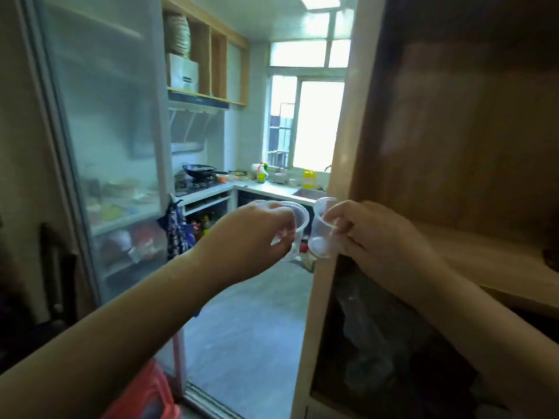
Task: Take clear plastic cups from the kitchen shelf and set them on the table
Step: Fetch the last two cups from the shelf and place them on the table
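Left hand grip pinching clear plastic cup, held in air, mouth tilted toward camera, nothing inside. Right hand grip pinching second clear plastic cup at wall, tilted, also holding nothing. Cups just beside each other, apart, in front of wooden cabinet frame. Wooden shelf at right. Background: kitchen bench carrying wok, yellow bottle. Frosted sliding door left, blurred containers behind it.

blown-out window backlight, dim soft foreground, warped edges
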